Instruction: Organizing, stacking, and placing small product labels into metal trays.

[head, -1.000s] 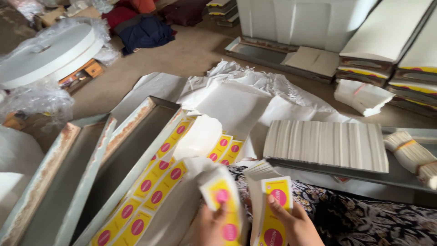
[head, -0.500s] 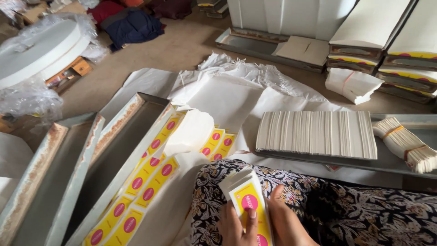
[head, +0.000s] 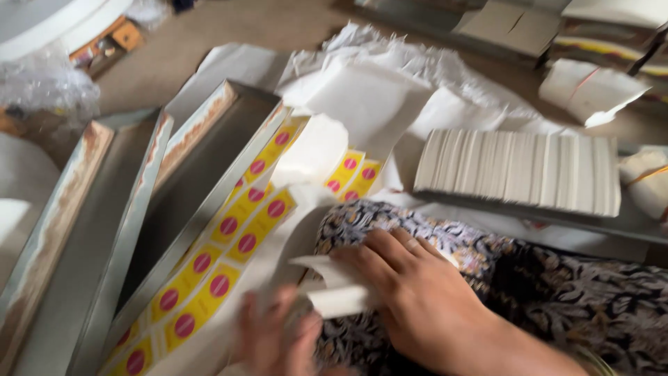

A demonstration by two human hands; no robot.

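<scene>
My right hand (head: 417, 292) lies palm down over a small stack of white paper pieces (head: 334, 289) on my patterned cloth lap (head: 529, 285), its fingers pressing the stack's top. My left hand (head: 275, 334) is blurred at the bottom, its fingers against the near end of the same stack. Yellow labels with pink dots (head: 229, 251) lie in rows along a long metal tray (head: 202, 188) to the left. More yellow labels (head: 351, 174) peek out beside white wrapping paper (head: 362, 90).
A row of white packets stood on edge (head: 522, 170) fills a tray to the right. Two more rusty-edged metal trays (head: 62, 230) lie at the left. Crumpled paper (head: 591, 87) and flat stacks lie at the back, clear plastic (head: 49, 94) at the upper left.
The view has dropped and moved closer. The yellow label stack held face up in both hands now shows white, pressed down on my lap under my right hand.
</scene>
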